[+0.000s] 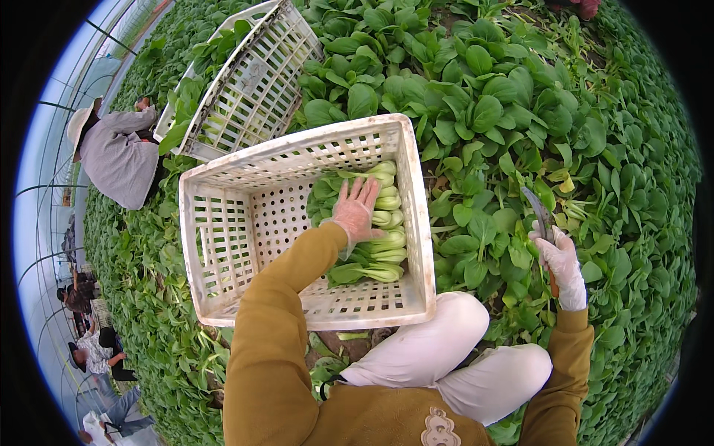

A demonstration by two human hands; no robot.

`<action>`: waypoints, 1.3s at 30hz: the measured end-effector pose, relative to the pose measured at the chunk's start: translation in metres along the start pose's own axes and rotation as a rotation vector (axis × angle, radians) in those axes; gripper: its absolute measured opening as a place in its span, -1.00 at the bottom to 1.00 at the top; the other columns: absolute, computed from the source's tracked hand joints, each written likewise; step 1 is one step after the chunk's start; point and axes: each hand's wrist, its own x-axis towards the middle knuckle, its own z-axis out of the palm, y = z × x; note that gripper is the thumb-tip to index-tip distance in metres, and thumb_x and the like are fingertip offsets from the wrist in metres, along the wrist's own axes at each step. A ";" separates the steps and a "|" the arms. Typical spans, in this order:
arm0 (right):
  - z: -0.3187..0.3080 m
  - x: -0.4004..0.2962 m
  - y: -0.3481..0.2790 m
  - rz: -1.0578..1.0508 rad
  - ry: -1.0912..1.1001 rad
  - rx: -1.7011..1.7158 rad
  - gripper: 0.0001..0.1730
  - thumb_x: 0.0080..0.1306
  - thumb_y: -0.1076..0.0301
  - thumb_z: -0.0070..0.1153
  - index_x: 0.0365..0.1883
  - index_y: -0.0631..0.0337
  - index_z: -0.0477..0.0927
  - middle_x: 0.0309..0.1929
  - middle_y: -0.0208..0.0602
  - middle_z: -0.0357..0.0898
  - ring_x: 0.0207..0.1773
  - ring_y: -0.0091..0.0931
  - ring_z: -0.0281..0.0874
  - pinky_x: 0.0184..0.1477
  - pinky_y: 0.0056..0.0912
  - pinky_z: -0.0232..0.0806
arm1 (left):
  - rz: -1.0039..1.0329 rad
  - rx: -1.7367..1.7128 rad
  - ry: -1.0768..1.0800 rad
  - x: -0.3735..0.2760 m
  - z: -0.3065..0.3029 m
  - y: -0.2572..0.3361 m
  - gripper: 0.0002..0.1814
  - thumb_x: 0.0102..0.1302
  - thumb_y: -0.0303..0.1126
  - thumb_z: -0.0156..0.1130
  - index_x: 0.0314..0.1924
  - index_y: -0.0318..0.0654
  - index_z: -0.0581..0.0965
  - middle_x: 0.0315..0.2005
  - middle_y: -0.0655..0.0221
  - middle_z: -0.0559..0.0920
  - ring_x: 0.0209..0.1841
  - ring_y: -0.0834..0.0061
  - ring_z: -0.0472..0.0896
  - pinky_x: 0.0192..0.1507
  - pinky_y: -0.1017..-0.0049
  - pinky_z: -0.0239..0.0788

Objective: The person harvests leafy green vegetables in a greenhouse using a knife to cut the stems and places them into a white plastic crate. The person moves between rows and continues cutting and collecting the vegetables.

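My left hand (357, 212), in a thin clear plastic glove, lies with spread fingers on a row of bok choy heads (389, 240) inside a white slatted plastic crate (421, 223). The pale stems line up along the crate's right wall, leaves towards the middle. Out to the right, my right hand (558, 256), also gloved, grips a sickle knife by its orange-brown handle; its curved metal blade (536, 206) points up and left above growing bok choy (482, 234).
A second white crate (251, 83), tilted and holding leafy greens, touches or nearly touches the first. A person in a hat (120, 150) crouches at the left; several more people are lower left. Growing bok choy (502, 100) surrounds the crates. A pink-gloved hand (587, 8) shows at the top right.
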 end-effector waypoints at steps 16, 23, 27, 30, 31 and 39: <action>0.018 -0.004 -0.007 0.092 0.022 0.032 -0.70 0.28 0.30 0.18 -0.04 0.17 0.58 -0.56 -0.63 0.40 -0.63 -0.75 0.20 -0.58 -0.66 0.06 | 0.010 0.055 -0.196 0.020 0.018 -0.030 0.03 0.26 0.18 0.09 0.47 -0.24 -0.16 0.49 0.19 -0.25 0.51 0.13 -0.34 0.44 -0.01 -0.40; 0.019 0.001 0.002 0.090 0.015 0.059 -0.66 0.30 0.30 0.14 0.03 0.18 0.56 -0.53 -0.61 0.44 -0.62 -0.76 0.21 -0.59 -0.68 0.07 | 0.001 -0.236 0.134 0.011 0.017 -0.015 -0.22 0.12 0.12 0.26 0.26 -0.13 0.36 0.36 0.16 0.15 0.42 0.14 0.02 0.36 0.06 -0.12; 0.017 0.000 0.006 0.080 0.014 0.062 -0.66 0.29 0.34 0.11 0.03 0.19 0.55 -0.48 -0.60 0.47 -0.62 -0.75 0.22 -0.59 -0.68 0.07 | -0.029 -0.276 0.048 0.025 -0.008 0.010 -0.59 0.10 -0.07 0.32 -0.08 -0.05 0.62 0.04 0.24 0.47 0.17 0.17 0.33 0.13 0.11 0.16; 0.030 0.001 -0.002 0.064 -0.011 0.058 -0.67 0.29 0.34 0.10 0.03 0.18 0.56 -0.50 -0.61 0.46 -0.62 -0.75 0.21 -0.59 -0.68 0.07 | 0.086 -0.257 0.284 0.024 0.019 -0.008 -0.79 0.09 -0.29 0.32 -0.24 -0.08 0.60 -0.27 0.31 0.57 -0.17 0.20 0.52 -0.13 0.26 0.35; 0.031 0.001 -0.002 0.065 -0.008 0.069 -0.67 0.30 0.33 0.11 0.03 0.18 0.56 -0.51 -0.61 0.45 -0.63 -0.75 0.21 -0.59 -0.68 0.07 | 0.110 -0.276 0.322 0.024 0.020 -0.011 -0.81 0.09 -0.34 0.32 -0.25 -0.10 0.59 -0.30 0.31 0.59 -0.22 0.20 0.54 -0.17 0.30 0.38; 0.017 0.002 0.007 0.111 0.020 0.025 -0.69 0.28 0.30 0.14 -0.05 0.25 0.54 -0.61 -0.56 0.39 -0.67 -0.72 0.21 -0.62 -0.64 0.06 | 0.079 -1.526 0.409 -0.019 -0.132 -0.006 -0.94 0.34 -0.50 0.15 -0.26 -0.25 0.44 -0.31 0.48 0.58 -0.36 0.77 0.38 -0.29 0.71 0.25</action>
